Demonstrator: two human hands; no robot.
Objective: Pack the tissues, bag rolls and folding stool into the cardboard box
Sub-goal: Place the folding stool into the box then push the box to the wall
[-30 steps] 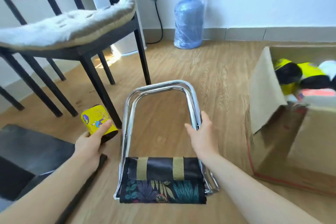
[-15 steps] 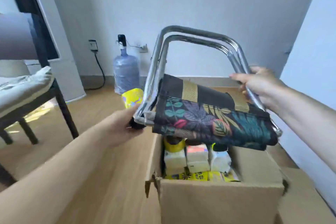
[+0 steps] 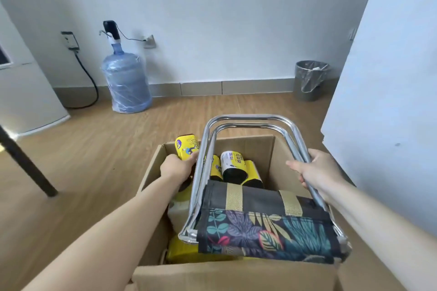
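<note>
Folding stool [image 3: 262,198] going flat over the open cardboard box [image 3: 248,145], one more bag roll riding along.

Right hand [image 3: 316,171] is gripping the chrome frame's right-side tubes, probably steering the folded stool level so it is lying across the contents; left hand [image 3: 176,165] is closing around one yellow bag roll [image 3: 186,149] at the box's left wall, likely to tuck it beside the frame. Inside, three bag rolls [image 3: 233,164] are showing, with yellow packs beneath, count unclear.
</note>
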